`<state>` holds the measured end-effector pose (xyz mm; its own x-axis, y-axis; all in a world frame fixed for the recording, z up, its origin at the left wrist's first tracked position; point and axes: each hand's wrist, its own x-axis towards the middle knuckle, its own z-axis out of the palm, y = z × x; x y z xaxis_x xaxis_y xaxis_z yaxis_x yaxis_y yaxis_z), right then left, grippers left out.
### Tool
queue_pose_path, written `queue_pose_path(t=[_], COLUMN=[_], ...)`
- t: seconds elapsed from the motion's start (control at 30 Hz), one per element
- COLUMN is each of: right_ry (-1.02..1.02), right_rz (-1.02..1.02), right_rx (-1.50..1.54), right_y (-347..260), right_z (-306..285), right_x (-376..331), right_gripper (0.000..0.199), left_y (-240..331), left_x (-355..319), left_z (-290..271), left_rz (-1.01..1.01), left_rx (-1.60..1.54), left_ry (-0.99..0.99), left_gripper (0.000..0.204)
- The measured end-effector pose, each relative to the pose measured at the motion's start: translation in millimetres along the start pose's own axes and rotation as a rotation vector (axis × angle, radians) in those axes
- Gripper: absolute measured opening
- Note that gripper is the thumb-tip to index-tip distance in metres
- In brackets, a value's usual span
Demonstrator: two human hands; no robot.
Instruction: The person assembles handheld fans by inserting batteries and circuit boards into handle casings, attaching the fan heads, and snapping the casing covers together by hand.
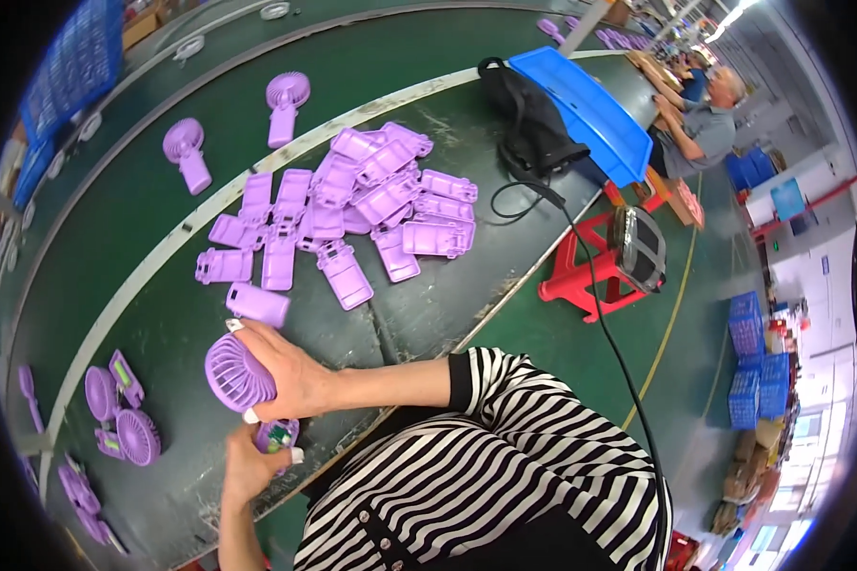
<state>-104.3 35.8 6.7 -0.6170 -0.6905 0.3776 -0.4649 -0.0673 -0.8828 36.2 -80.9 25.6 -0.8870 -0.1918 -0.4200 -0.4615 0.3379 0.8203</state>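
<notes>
My right hand (290, 379) grips a round purple fan head (236, 374) with a slatted grille, holding it just above the dark green table (428, 305). Right below it, my left hand (246, 468) pinches a small purple part (276, 436) with a green circuit board showing inside; whether the two pieces are joined is hidden by my fingers. A purple handle shell (257, 305) lies on the table just beyond my right hand. Farther out sits a pile of several purple handle shells (352, 205).
Two whole purple fans (186, 152) (286, 105) lie on the conveyor belt behind the table. Loose fan heads and parts (124, 419) lie at left. A black bag (528, 124), blue tray (590, 109), red stool (590, 276), black cable (619, 362) and a seated co-worker (705, 124) are at right.
</notes>
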Motion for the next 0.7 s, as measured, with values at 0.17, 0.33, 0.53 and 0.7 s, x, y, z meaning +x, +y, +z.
queue_pose_path(t=[0.17,0.33,0.53,0.7], right_ry=[-0.001,0.000,-0.039,-0.298], right_rz=[0.291,0.421,0.185,-0.115], right_rx=[0.394,0.864,0.309,-0.191], right_y=[-4,8,0,-11], right_z=[-8,-1,-3,8], right_x=[11,14,15,6], right_gripper=[0.093,0.092,0.089,0.091], left_y=[-1,-3,-21,-15], left_x=[9,10,11,19], left_z=[35,47,31,0], left_rz=[-0.206,-0.131,-0.015,0.153], left_rx=[-0.808,-1.061,-1.319,-1.350], left_ry=[-0.127,-0.108,-0.016,0.185], left_gripper=[0.029,0.044,0.066,0.073])
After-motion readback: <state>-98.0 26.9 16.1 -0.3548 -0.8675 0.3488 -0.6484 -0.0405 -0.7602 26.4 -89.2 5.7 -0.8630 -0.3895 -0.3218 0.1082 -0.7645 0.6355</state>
